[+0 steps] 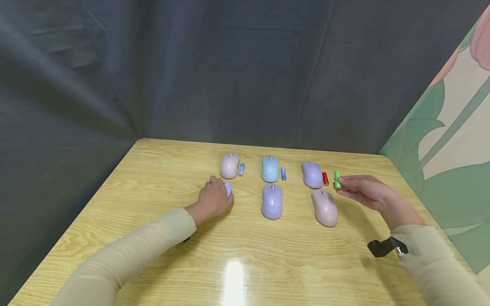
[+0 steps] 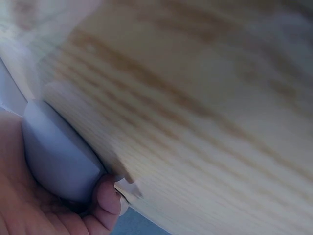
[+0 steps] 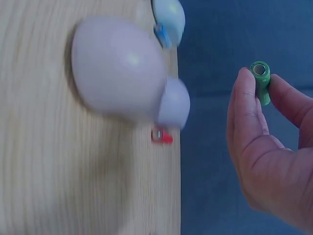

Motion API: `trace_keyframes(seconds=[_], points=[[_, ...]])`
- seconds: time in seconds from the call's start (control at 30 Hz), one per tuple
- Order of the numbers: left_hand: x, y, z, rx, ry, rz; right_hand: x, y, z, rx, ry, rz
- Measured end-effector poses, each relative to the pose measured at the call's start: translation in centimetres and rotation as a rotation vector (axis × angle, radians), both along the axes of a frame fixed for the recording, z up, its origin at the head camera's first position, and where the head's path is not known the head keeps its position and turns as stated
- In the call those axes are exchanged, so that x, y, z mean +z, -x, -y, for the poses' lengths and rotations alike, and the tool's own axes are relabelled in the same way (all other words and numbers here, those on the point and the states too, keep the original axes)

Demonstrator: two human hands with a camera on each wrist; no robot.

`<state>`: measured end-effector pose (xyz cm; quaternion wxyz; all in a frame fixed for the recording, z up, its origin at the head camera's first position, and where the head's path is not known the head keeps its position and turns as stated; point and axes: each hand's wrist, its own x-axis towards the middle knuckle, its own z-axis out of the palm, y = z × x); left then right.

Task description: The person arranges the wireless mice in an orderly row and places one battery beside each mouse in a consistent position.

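My left hand point(image 1: 215, 196) grips a light purple computer mouse point(image 1: 228, 188) at the left of the front row, covering most of it. In the left wrist view the mouse point(image 2: 56, 149) sits low over the wood grain, with fingers curled round its side. On the right, my right hand point(image 1: 365, 192) pinches a green battery point(image 1: 337, 180) between thumb and fingertips. The right wrist view has the battery point(image 3: 261, 82) held with one end toward the camera. Nearest to that hand are a red battery point(image 1: 325, 178) and a pale pink mouse point(image 1: 325, 208).
A pink mouse point(image 1: 229, 165), a blue mouse point(image 1: 270, 169) and a purple mouse point(image 1: 312, 174) form the back row. Blue batteries point(image 1: 241, 170) lie beside two of them. Another purple mouse point(image 1: 272, 202) sits mid-front on the wooden table point(image 1: 268, 263). Dark cloth point(image 1: 229, 76) hangs behind.
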<state>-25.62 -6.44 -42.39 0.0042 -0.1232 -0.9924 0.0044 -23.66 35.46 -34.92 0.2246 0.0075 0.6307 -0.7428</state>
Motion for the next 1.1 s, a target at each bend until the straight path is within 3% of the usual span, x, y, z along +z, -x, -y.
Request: trace_keyframes(seconds=[0.37, 0.97, 1.1], points=[[-0.1, 0.2, -0.3, 0.004, 0.008, 0.005, 0.0, -0.1, 5.0, 0.068, -0.077, 0.021], [-0.4, 0.4, -0.5, -0.022, 0.03, 0.003, -1.8, 0.6, 11.4, 0.119, -0.099, 0.024], [-0.5, 0.4, -0.5, -0.024, -0.008, 0.003, -2.1, 0.7, 12.9, 0.13, -0.116, 0.013]])
